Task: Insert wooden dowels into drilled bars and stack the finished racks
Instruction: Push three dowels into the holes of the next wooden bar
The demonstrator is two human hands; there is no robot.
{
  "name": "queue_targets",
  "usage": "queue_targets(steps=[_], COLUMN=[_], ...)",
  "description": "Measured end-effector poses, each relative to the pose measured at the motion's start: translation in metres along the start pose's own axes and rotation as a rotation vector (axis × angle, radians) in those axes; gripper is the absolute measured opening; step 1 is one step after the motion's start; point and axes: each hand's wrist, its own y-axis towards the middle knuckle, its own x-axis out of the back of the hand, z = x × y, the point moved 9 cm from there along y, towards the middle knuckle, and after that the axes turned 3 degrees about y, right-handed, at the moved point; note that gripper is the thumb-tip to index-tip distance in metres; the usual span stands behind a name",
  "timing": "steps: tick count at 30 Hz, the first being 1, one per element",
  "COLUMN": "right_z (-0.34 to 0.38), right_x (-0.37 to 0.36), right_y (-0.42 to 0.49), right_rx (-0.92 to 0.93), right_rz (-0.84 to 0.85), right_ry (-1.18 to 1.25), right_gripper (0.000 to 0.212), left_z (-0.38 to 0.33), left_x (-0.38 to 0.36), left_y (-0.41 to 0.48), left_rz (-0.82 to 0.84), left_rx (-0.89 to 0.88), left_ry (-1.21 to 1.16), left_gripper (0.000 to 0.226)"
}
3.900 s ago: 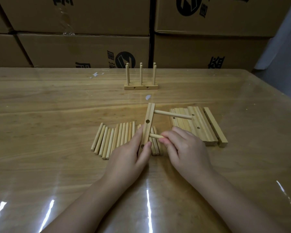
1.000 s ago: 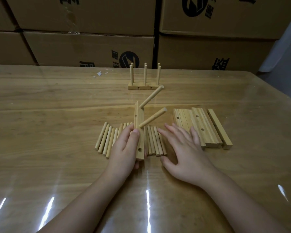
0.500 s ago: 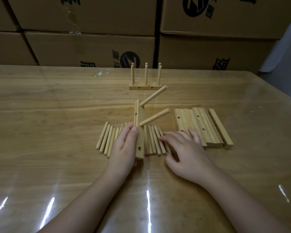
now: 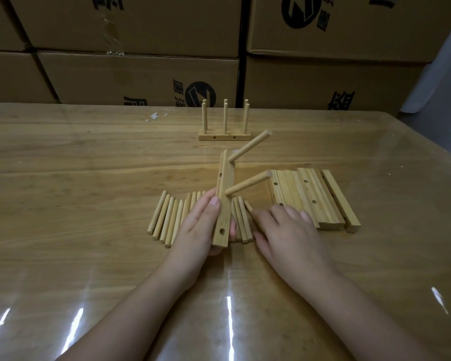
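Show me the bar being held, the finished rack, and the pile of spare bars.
held bar (image 4: 226, 178), head view, its broad face at mid-length.
finished rack (image 4: 224, 137), head view, front face of its base.
pile of spare bars (image 4: 310, 194), head view, top of a middle bar.

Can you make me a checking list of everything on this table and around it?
Surface: wooden table under a shiny clear sheet.
Job's things: bar with two dowels fitted, an empty hole near its end; loose dowels in a row; drilled bars piled at right; finished racks standing at the back.
Clutter: white scraps near the back.
Hands: left hand grips the bar; right hand rests on the loose dowels, fingers bent, grip unclear.
Cables: nothing seen.
Surroundings: cardboard boxes stacked behind.
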Motion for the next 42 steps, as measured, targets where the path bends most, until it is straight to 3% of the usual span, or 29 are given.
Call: queue_targets(steps=[14,19,23,29,33,42], right_z=[-0.016,-0.021,-0.035,-0.042,-0.040,-0.029], right_x=[0.005,0.016,0.026,0.009,0.007,-0.002], right_y=[-0.002,-0.002,-0.006,-0.003,-0.001,0.001], right_rx=[-0.159,-0.178,-0.236,-0.363,-0.375,-0.371], right_rz=[-0.115,-0.227,-0.382,-0.290,-0.260,-0.131], right_ry=[0.213,0.423,0.724,1.368,1.775,1.780], right_gripper=[0.045,0.028,0.011,0.013,0.025,0.028], left_z=[0.003,0.005,0.005,0.004,0.002,0.002], left_x=[0.002,0.003,0.003,0.006,0.008,0.008], left_y=[0.002,0.002,0.002,0.002,0.002,0.001], left_rz=[-0.037,-0.039,-0.048,-0.107,-0.120,-0.116], left_rx=[0.071,0.095,0.094,0.064,0.044,0.038], left_ry=[-0.206,-0.278,-0.264,-0.248,-0.250,-0.273], left_gripper=[0.036,0.040,0.038,0.035,0.030,0.020])
